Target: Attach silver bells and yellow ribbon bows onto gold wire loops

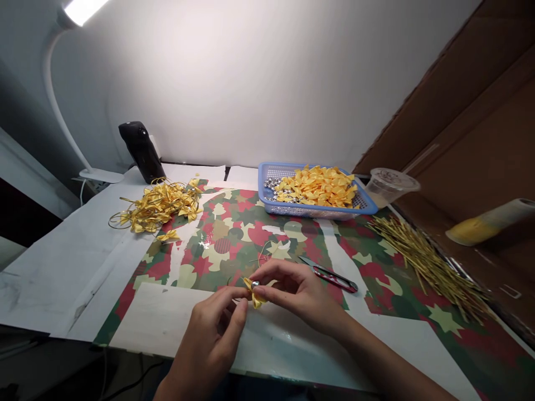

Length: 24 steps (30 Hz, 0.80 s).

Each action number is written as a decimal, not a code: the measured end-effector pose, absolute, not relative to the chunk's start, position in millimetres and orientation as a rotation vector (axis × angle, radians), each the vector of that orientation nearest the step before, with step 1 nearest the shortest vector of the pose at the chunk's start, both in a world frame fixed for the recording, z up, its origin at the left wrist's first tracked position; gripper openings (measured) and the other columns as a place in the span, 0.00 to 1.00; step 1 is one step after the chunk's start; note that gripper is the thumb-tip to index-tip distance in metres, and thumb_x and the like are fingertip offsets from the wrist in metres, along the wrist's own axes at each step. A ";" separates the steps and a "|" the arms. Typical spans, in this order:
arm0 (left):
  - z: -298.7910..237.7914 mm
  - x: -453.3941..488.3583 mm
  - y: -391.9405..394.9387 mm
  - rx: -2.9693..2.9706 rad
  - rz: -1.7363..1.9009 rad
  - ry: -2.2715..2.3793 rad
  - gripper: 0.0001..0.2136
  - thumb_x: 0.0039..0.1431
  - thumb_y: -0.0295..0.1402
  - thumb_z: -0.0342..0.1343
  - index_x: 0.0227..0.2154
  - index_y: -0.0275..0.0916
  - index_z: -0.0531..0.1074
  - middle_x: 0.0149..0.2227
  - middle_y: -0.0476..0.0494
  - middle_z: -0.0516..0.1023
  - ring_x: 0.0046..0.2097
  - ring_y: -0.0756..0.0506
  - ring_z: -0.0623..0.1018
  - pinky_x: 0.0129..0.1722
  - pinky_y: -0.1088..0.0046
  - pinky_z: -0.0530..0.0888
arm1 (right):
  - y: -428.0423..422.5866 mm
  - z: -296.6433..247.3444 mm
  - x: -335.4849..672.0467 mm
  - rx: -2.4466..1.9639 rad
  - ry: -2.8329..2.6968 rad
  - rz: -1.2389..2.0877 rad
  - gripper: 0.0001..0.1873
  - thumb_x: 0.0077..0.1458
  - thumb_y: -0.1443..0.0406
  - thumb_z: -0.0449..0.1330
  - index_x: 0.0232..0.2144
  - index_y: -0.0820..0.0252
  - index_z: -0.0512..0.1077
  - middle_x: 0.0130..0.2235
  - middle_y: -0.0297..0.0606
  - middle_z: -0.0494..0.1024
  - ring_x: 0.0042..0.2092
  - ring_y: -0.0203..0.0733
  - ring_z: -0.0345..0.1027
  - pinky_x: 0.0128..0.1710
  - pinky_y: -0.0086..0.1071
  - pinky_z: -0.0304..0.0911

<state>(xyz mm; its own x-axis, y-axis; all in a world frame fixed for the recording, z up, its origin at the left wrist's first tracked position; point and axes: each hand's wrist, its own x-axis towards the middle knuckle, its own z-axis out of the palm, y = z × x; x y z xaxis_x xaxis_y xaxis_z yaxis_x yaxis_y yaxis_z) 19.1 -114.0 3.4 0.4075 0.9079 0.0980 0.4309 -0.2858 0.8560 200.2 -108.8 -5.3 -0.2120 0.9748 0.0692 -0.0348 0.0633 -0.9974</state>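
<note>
On the camouflage-printed mat [267,245], a small yellow satin bow [256,294] is held in the air between both hands. The left hand [209,340] and right hand [298,292] each pinch it between fingers and thumb, a firm centre pinch that keeps the folds from slipping. Red-handled thread snips [330,277] lie just beside the right hand.

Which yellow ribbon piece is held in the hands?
The small bow pinched between left hand and right hand; others lie in the blue basket or wired heap.

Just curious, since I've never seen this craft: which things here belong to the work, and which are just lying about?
Likely work: yellow ribbon bow, left hand, right hand, blue basket, silver beads, yellow bows, thread snips, gold stems.
Lying about: desk lamp, plastic cup.
</note>
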 end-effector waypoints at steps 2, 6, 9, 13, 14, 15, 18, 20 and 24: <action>4.9 21.8 -114.7 1.846 0.804 1.185 0.10 0.60 0.39 0.52 0.34 0.41 0.76 0.25 0.50 0.77 0.24 0.50 0.74 0.23 0.78 0.72 | -108.3 -5.0 199.6 -1.040 -1.378 1.302 0.07 0.51 0.61 0.65 0.31 0.59 0.76 0.31 0.35 0.76 0.32 0.36 0.70 0.30 0.28 0.68; 0.3 25.2 -113.3 1.878 0.837 1.262 0.08 0.55 0.38 0.57 0.31 0.41 0.78 0.19 0.52 0.73 0.19 0.52 0.70 0.18 0.80 0.69 | -107.9 -5.1 198.9 -1.063 -1.360 1.308 0.08 0.50 0.60 0.66 0.28 0.59 0.76 0.28 0.33 0.75 0.30 0.35 0.69 0.29 0.28 0.67; -5.1 24.8 -111.4 1.871 0.879 1.299 0.08 0.56 0.37 0.56 0.32 0.41 0.79 0.20 0.52 0.75 0.18 0.52 0.69 0.17 0.80 0.68 | -107.4 -6.8 199.6 -1.038 -1.280 1.394 0.11 0.48 0.58 0.67 0.27 0.60 0.74 0.28 0.33 0.74 0.30 0.35 0.70 0.30 0.29 0.68; -5.3 22.8 -109.1 1.812 0.943 1.283 0.08 0.55 0.36 0.57 0.32 0.42 0.80 0.27 0.49 0.81 0.21 0.51 0.73 0.20 0.80 0.72 | -105.2 -8.8 200.1 -1.009 -1.172 1.529 0.14 0.45 0.57 0.69 0.26 0.60 0.71 0.27 0.31 0.75 0.30 0.36 0.73 0.31 0.29 0.70; -4.0 22.6 -108.6 1.798 0.933 1.270 0.08 0.55 0.36 0.57 0.32 0.42 0.80 0.28 0.49 0.82 0.22 0.51 0.74 0.21 0.80 0.72 | -104.5 -8.7 200.0 -1.006 -1.151 1.558 0.15 0.44 0.57 0.70 0.26 0.60 0.71 0.27 0.31 0.75 0.31 0.36 0.73 0.32 0.29 0.70; -2.6 22.4 -108.1 1.779 0.920 1.262 0.08 0.55 0.37 0.56 0.33 0.43 0.80 0.27 0.48 0.82 0.23 0.50 0.75 0.22 0.80 0.73 | -104.0 -8.4 199.7 -1.004 -1.131 1.583 0.16 0.43 0.57 0.70 0.26 0.61 0.70 0.27 0.31 0.74 0.31 0.35 0.74 0.32 0.29 0.71; 1.4 22.4 -106.8 1.688 0.856 1.245 0.11 0.57 0.40 0.55 0.34 0.43 0.80 0.25 0.48 0.80 0.25 0.49 0.76 0.23 0.80 0.73 | -103.0 -6.7 199.1 -0.986 -1.082 1.633 0.16 0.43 0.57 0.70 0.26 0.61 0.70 0.27 0.30 0.74 0.30 0.33 0.73 0.31 0.26 0.70; 3.4 22.4 -106.4 1.617 0.843 1.224 0.12 0.57 0.41 0.54 0.35 0.42 0.80 0.23 0.48 0.77 0.24 0.50 0.74 0.22 0.80 0.72 | -102.7 -5.8 199.0 -0.955 -1.062 1.656 0.15 0.44 0.58 0.70 0.25 0.61 0.70 0.26 0.29 0.74 0.29 0.31 0.72 0.30 0.24 0.70; 6.3 22.0 -105.1 1.532 0.849 1.141 0.13 0.58 0.41 0.54 0.35 0.42 0.80 0.26 0.47 0.75 0.24 0.51 0.70 0.22 0.79 0.71 | -102.4 -6.3 199.1 -0.890 -1.046 1.681 0.14 0.44 0.60 0.70 0.26 0.61 0.70 0.27 0.30 0.74 0.30 0.32 0.72 0.29 0.24 0.70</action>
